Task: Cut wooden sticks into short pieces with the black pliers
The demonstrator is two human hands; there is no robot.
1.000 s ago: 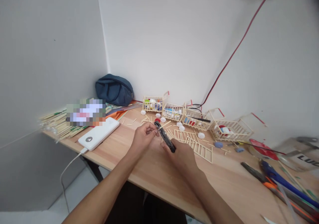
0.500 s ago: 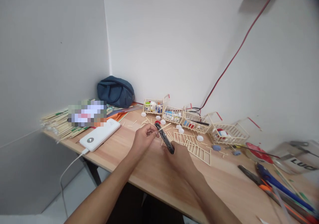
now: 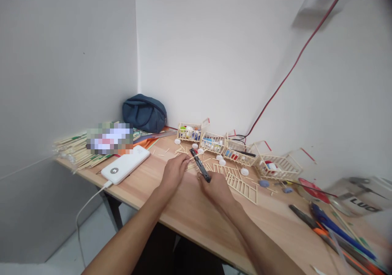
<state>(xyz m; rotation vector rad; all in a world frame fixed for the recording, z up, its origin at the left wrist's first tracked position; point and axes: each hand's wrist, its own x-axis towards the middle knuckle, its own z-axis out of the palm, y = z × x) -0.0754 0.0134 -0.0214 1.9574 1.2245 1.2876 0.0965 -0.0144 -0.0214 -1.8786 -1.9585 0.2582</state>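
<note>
My left hand point(image 3: 173, 171) pinches one end of a thin wooden stick point(image 3: 200, 154) over the middle of the table. The stick crosses the far end of a black pliers-like tool point(image 3: 202, 168); whether the jaws press on it is too small to tell. My right hand point(image 3: 219, 187) is wrapped round the near part of that tool. Just right of the right hand lie two flat ladder-like stick panels, a nearer panel point(image 3: 243, 186) and a farther panel point(image 3: 226, 169). Short cut stick pieces point(image 3: 183, 149) are scattered beyond my hands.
Several small stick-built carts point(image 3: 212, 143) line the wall, with white discs point(image 3: 222, 162) before them. At left are a power bank point(image 3: 125, 165), bundled sticks point(image 3: 72, 144) and a blue pouch point(image 3: 144, 114). Long-handled tools point(image 3: 332, 230) and a clear container point(image 3: 361, 197) occupy the right side.
The view has shifted slightly. My left hand has turned a little, with its fingers closer together, and the stick and tool tip have moved slightly. Both hands keep their holds.
</note>
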